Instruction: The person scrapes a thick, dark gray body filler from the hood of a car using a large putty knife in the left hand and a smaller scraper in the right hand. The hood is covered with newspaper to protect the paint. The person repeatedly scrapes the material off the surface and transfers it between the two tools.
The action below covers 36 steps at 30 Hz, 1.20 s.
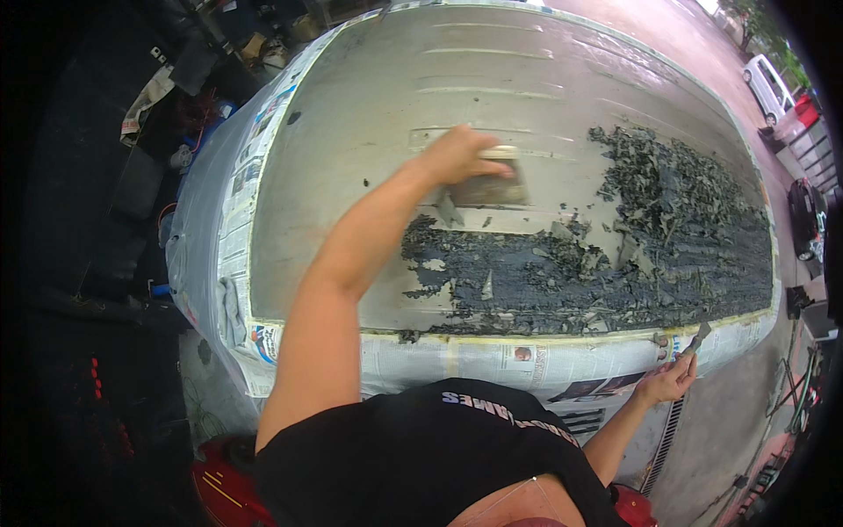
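My left hand (464, 155) is closed around the light-coloured back edge of a wide flat scraper (488, 190), slightly blurred, over the middle of a large bare greyish vehicle roof panel (351, 132). A curled flake of dark coating (450, 209) hangs by the blade's left corner. Just nearer to me lies a band of crumbled, peeling dark coating (527, 277), which spreads to the right side of the panel. My right hand (669, 382) grips a small putty knife (700, 336) beside the panel's near right edge, its blade pointing up and away from me.
Taped newspaper (474, 362) borders the panel, and clear plastic sheeting (200, 233) hangs down its left side. Dark clutter stands at the far left. Beyond the right side are a concrete floor (733, 422), a floor drain grate (663, 448) and a parked white van (768, 88).
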Motion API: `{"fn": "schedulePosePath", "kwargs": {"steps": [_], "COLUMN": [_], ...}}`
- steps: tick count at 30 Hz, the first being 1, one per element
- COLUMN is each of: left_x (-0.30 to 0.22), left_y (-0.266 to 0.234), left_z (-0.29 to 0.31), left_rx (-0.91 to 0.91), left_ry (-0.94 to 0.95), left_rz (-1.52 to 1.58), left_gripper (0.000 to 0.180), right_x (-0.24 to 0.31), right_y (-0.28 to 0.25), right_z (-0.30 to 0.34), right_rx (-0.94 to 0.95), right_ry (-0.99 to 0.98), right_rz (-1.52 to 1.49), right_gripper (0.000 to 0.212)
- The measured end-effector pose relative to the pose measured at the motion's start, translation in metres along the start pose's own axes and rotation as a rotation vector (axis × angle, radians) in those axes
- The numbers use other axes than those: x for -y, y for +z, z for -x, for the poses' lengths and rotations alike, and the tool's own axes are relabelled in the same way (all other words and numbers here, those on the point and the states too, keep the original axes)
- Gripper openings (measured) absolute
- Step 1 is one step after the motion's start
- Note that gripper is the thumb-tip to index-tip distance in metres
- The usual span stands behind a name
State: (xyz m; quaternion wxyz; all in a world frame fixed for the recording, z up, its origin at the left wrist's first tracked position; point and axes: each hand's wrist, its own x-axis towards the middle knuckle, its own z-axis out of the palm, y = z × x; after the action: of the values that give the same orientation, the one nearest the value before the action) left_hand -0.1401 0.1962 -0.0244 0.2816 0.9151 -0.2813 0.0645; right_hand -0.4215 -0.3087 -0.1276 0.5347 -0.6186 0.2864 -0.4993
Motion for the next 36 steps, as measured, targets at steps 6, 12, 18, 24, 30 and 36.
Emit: {"fn": "schedulePosePath", "kwargs": {"steps": [6, 12, 18, 24, 30, 36], "left_x": [0.007, 0.104, 0.112, 0.055, 0.114, 0.111], "left_y": [-0.064, -0.087, -0.061, -0.039, -0.095, -0.078], "left_z": [-0.035, 0.014, 0.004, -0.032, 0.027, 0.060], "left_rx": [-0.396, -0.300, -0.277, -0.472, -0.683, -0.577], "left_ry": [-0.187, -0.344, -0.417, -0.178, -0.389, -0.275], "left_rz": [0.210, -0.191, 0.000, -0.036, -0.142, -0.121], "left_gripper": [0.052, 0.053, 0.051, 0.050, 0.052, 0.047], "right_x": [0.002, 0.003, 0.000, -0.007, -0.012, -0.009], "right_y": [0.018, 0.019, 0.017, 0.012, 0.015, 0.015], "right_z": [0.008, 0.014, 0.011, 0.007, 0.010, 0.011], "right_rx": [-0.119, -0.066, -0.072, -0.050, -0.017, -0.008], "right_ry": [-0.030, -0.067, -0.020, -0.061, -0.143, -0.122], "right_rz": [0.049, 0.206, 0.136, 0.159, 0.237, 0.236], "right_gripper": [0.032, 0.036, 0.037, 0.037, 0.037, 0.035]}}
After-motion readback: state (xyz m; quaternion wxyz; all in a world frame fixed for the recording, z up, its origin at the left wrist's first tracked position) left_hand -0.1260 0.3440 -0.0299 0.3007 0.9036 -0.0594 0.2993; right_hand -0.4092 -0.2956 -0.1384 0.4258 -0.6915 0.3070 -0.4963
